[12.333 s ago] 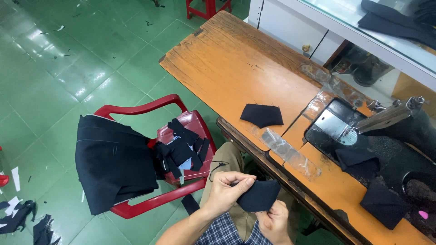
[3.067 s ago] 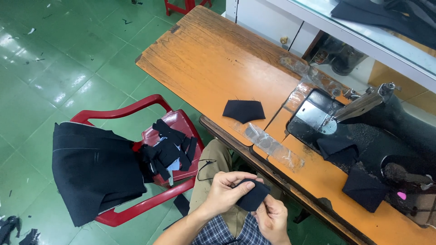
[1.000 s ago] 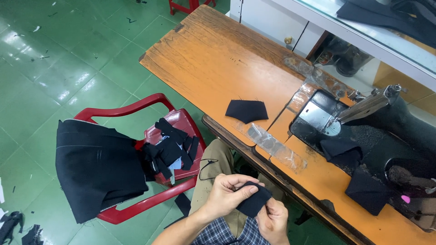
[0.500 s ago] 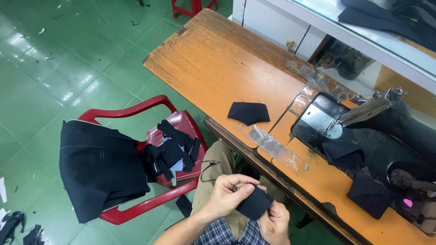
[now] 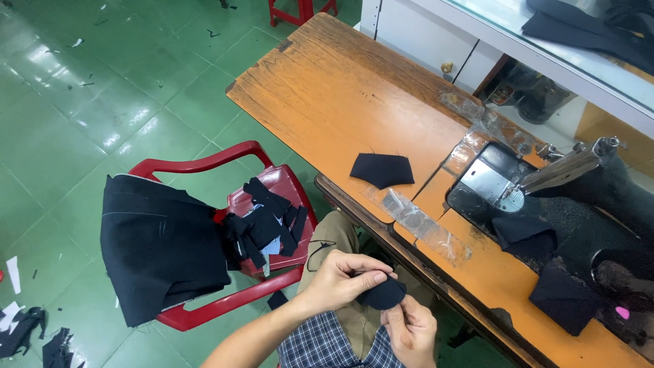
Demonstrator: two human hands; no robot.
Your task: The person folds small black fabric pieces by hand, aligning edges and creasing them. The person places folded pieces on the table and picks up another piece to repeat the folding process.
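Over our lap, our left hand (image 5: 335, 278) and right hand (image 5: 411, 330) close their fingers on one dark fabric piece (image 5: 381, 293); another dark cut piece (image 5: 382, 169) lies alone on the orange surface (image 5: 327, 95), three near the sewing machine (image 5: 579, 197).

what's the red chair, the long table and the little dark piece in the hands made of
The red armchair looks like moulded plastic: glossy, one-piece curved arms. The long orange-brown table seems to be wood, with visible grain and worn, scuffed varnish. The small dark piece, held between the left hand and right hand, looks like matte woven cloth, limp and folding; the exact fibre cannot be told.
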